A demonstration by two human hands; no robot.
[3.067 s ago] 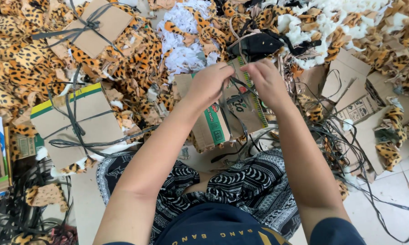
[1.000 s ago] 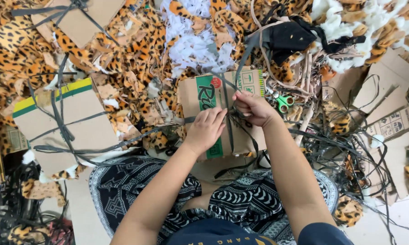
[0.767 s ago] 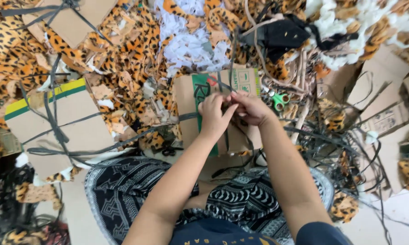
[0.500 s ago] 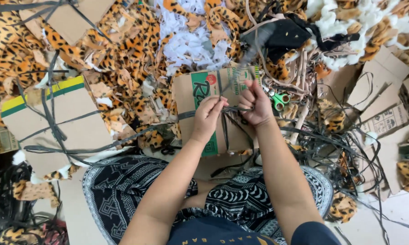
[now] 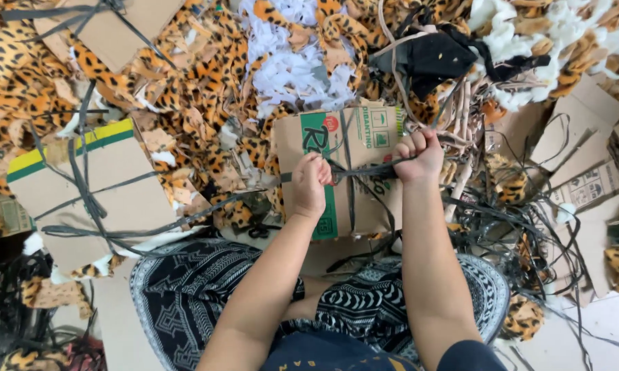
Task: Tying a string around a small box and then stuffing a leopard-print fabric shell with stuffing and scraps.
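Observation:
A stack of flattened cardboard (image 5: 361, 137) with green print lies in front of my knees, and a dark plastic strap (image 5: 364, 172) runs across it. My left hand (image 5: 311, 184) is fisted on the strap at the stack's left part. My right hand (image 5: 419, 154) is fisted on the same strap at the right edge. The strap is taut between the two fists. A second strap runs lengthwise down the stack under them.
A strapped cardboard bundle (image 5: 93, 185) with a yellow and green edge lies at left, another bundle (image 5: 110, 27) at top left. Leopard-print fabric scraps (image 5: 206, 82), white fluff (image 5: 292, 69), a black cloth (image 5: 433, 58), loose straps (image 5: 522, 233) and flat boxes (image 5: 584, 158) surround me.
My hands have moved apart from the middle of the cardboard stack, each closed on the strap, and the strap between them has drawn tight.

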